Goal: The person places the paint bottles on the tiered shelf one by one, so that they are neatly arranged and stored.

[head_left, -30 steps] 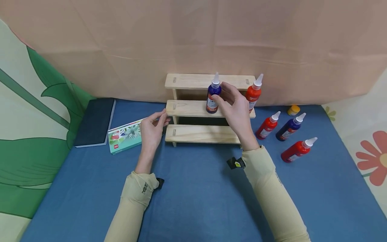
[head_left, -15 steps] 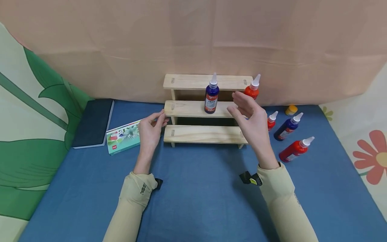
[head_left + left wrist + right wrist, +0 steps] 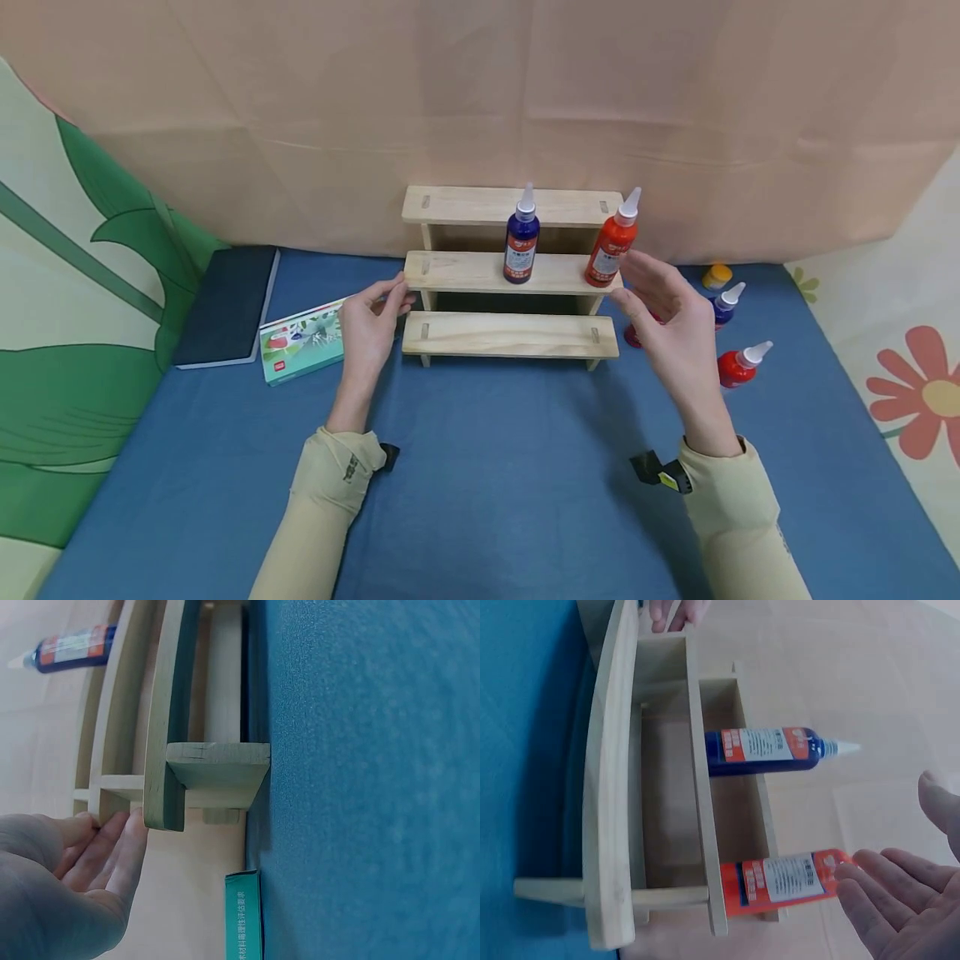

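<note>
Blue bottle (image 3: 520,248) and red bottle (image 3: 607,257) upright on wooden rack (image 3: 510,335), middle shelf (image 3: 457,270).

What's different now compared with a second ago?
The right hand has come away from the blue bottle on the middle shelf, moving rightward and back toward the person; it is now near the red bottle at that shelf's right end. As before: both these bottles stand there, the left hand is at the shelf's left end, and the teal box and dark book lie unmoved.
</note>
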`<state>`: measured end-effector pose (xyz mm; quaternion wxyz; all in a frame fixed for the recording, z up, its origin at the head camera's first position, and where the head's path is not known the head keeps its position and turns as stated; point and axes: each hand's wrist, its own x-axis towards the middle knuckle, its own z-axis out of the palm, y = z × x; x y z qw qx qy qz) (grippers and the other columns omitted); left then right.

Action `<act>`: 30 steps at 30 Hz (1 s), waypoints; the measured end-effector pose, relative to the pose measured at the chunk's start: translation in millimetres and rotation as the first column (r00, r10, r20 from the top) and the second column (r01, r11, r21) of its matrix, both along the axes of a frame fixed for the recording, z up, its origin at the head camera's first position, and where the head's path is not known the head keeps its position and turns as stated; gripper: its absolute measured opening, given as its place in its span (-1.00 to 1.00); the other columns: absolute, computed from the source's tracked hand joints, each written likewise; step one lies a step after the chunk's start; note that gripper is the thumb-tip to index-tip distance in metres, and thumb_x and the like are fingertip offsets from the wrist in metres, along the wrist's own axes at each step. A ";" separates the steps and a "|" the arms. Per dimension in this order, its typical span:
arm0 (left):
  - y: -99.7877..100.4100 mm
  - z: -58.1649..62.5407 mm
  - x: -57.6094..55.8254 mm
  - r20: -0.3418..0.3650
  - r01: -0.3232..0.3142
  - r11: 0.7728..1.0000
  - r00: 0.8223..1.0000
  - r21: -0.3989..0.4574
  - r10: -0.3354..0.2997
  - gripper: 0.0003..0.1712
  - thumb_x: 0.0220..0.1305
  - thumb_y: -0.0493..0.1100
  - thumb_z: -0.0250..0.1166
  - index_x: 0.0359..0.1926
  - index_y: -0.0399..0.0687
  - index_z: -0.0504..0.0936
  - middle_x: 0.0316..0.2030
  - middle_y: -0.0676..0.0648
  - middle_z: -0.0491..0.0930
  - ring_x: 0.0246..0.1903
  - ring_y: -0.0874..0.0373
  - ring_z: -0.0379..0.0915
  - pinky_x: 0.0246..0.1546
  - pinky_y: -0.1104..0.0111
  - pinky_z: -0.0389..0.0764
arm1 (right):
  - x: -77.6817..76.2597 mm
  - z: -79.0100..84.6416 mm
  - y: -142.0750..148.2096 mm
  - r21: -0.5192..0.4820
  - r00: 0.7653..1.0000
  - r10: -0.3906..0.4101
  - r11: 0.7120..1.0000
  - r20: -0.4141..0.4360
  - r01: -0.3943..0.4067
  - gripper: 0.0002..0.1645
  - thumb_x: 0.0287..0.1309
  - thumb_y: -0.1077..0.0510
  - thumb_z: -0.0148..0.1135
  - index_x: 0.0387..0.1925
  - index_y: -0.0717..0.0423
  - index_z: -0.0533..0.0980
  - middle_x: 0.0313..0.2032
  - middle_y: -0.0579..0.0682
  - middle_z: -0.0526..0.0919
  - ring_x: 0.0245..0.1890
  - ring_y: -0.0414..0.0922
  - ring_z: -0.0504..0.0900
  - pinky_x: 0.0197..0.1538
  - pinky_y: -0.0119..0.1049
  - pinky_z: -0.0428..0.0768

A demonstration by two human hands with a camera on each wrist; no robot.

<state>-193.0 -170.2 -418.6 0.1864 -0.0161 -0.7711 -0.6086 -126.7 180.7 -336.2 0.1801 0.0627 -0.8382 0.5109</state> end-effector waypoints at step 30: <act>0.1 -1.5 -1.0 0.000 -0.002 1.000 1.000 -0.006 0.002 -0.74 0.55 -0.31 0.33 0.11 -0.39 0.77 0.07 -0.29 0.75 -0.18 -0.18 0.80 -0.15 0.44 0.83 | 39.4 -5.4 73.7 0.055 0.936 -0.345 0.938 0.067 0.342 -0.42 0.48 0.04 0.39 0.46 -0.20 0.54 0.35 -0.12 0.64 0.28 -0.15 0.64 0.30 -0.45 0.62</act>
